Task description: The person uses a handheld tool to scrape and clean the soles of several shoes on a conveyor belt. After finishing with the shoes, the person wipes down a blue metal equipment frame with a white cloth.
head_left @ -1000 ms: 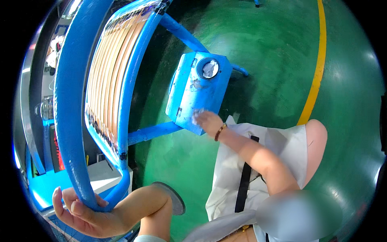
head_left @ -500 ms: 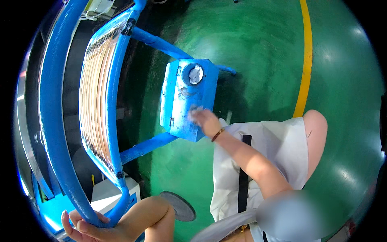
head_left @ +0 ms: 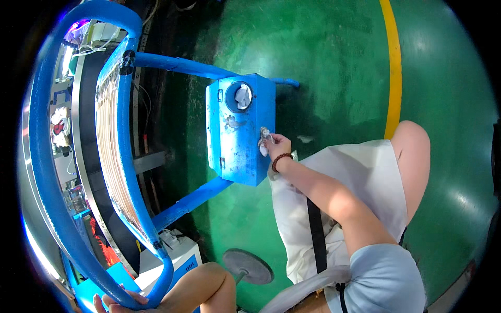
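Note:
At the lower left, my left hand (head_left: 121, 304) is wrapped round the bent corner of a blue tubular frame (head_left: 48, 203), partly cut off by the picture's edge. My right hand (head_left: 280, 146) pinches a crumpled, stained white wipe (head_left: 264, 141) at the right edge of a blue metal box (head_left: 241, 151). This scuffed box hangs between two blue legs of the frame. White crumpled material (head_left: 243, 96) fills a round opening in its top. Whether the wipe touches the box I cannot tell.
Pale slats or cords (head_left: 112, 156) span the frame's inner section. Below it stand a white and blue box-shaped unit (head_left: 180, 258) and a round grey base (head_left: 249, 266). A yellow line (head_left: 392, 68) crosses the green floor (head_left: 334, 62). White cloth (head_left: 344, 172) covers my lap.
My right hand has moved from over the box's top to its right edge, still with the wipe. The view has shifted, so my left hand sits lower in it, still on the frame.

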`<action>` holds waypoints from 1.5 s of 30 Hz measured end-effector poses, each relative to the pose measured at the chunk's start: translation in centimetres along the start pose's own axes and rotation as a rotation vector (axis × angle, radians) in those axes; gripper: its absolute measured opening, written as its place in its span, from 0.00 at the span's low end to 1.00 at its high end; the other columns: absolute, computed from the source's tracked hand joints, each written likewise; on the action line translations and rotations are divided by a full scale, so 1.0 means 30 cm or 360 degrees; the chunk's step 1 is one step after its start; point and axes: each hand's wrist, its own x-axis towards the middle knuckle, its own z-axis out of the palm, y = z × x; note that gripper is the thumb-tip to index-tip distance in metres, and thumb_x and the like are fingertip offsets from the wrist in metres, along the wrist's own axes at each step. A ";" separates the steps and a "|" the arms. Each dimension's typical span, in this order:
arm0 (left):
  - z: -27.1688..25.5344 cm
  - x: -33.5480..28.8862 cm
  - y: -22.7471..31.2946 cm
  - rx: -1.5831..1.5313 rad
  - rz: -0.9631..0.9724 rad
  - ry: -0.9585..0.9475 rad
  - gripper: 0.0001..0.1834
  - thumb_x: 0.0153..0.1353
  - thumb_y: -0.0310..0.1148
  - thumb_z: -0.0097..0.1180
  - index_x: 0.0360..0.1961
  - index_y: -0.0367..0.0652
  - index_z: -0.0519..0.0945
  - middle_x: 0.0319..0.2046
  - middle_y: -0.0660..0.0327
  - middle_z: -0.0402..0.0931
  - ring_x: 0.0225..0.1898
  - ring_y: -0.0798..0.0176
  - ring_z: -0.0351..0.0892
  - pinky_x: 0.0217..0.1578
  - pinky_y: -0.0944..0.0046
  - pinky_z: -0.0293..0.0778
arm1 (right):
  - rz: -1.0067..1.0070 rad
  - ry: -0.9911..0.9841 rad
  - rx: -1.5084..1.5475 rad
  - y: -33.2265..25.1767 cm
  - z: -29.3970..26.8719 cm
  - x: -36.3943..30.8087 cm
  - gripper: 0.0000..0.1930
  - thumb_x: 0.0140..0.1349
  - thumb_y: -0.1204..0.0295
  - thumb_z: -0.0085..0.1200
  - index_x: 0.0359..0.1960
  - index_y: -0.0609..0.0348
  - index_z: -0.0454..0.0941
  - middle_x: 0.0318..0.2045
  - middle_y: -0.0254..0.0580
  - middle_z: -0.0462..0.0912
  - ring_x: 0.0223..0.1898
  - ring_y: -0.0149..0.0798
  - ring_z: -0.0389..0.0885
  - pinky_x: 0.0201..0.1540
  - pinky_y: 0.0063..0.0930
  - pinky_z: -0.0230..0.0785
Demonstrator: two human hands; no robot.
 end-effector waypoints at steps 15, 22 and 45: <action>-0.053 0.071 -0.116 0.0229 0.0274 0.0072 0.15 0.47 0.41 0.43 0.30 0.40 0.70 0.18 0.61 0.62 0.15 0.68 0.59 0.11 0.73 0.55 | -0.0421 0.0064 0.0001 -0.251 0.050 0.309 0.09 0.43 0.75 0.52 0.29 0.63 0.74 0.22 0.37 0.76 0.24 0.26 0.72 0.28 0.18 0.64; -0.042 0.025 -0.060 -0.0006 0.0094 -0.0013 0.16 0.48 0.41 0.43 0.30 0.38 0.69 0.18 0.60 0.61 0.10 0.69 0.57 0.08 0.75 0.53 | -0.1270 0.0108 -0.0469 -0.346 0.070 0.134 0.13 0.40 0.76 0.53 0.32 0.60 0.73 0.25 0.42 0.75 0.24 0.36 0.73 0.29 0.23 0.65; 0.029 -0.051 -0.121 -0.0486 -0.0054 -0.0174 0.16 0.55 0.42 0.40 0.38 0.40 0.65 0.14 0.65 0.64 0.10 0.82 0.57 0.09 0.85 0.48 | -0.1317 -0.0346 -0.1116 -0.663 -0.061 0.370 0.12 0.41 0.71 0.53 0.31 0.52 0.75 0.28 0.45 0.75 0.30 0.40 0.74 0.34 0.28 0.66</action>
